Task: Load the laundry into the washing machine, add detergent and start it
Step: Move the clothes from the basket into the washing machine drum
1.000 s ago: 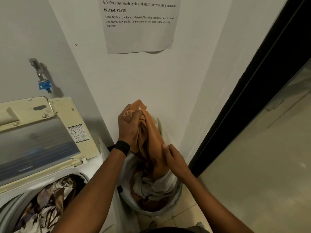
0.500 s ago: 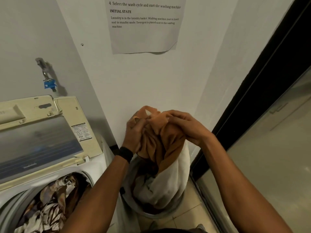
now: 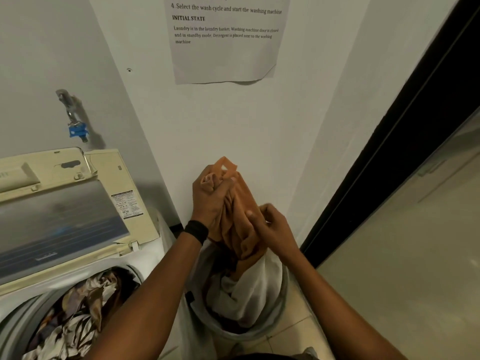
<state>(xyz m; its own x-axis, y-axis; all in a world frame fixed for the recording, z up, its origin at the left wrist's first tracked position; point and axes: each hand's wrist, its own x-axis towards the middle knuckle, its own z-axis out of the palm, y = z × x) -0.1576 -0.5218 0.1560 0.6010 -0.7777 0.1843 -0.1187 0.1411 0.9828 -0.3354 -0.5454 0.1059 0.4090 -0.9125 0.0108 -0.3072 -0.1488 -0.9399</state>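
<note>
Both hands are on an orange garment (image 3: 237, 203), lifted above the laundry basket (image 3: 241, 333).

- Left hand (image 3: 210, 201): fist clamped tight round the top of the garment. A wad of fabric pokes out of the fist and a loose corner sticks up above it. There is a black wristband (image 3: 196, 231) on that wrist.
- Right hand (image 3: 272, 229): lower down and just right of the left. Its thumb is pressed on the cloth and its fingers are curled into a fold, so it has a firm hold on the same garment.
- Orange garment: bunched vertically between the two hands, with the lower end trailing into the basket. It is not yet in the machine.
- Basket: round and grey. It stands on the tiled floor (image 3: 298, 331), between the washing machine (image 3: 148, 258) and the wall corner. A white cloth (image 3: 249, 294) is inside, draped against the right side, with darker items under it that I cannot make out.
- Washing machine: a top loader at lower left. Its lid (image 3: 59, 216) is up and leans back toward the wall, with a label sticker (image 3: 127, 203) on its right edge.
- Drum: holds a heap of patterned brown-and-white laundry (image 3: 78, 313). The left forearm crosses in front of its right edge.

Wall: a printed instruction sheet (image 3: 226, 48) hangs above the hands. A metal tap with a blue fitting (image 3: 76, 131) is above the lid. A dark door frame (image 3: 389, 157) runs diagonally on the right.
</note>
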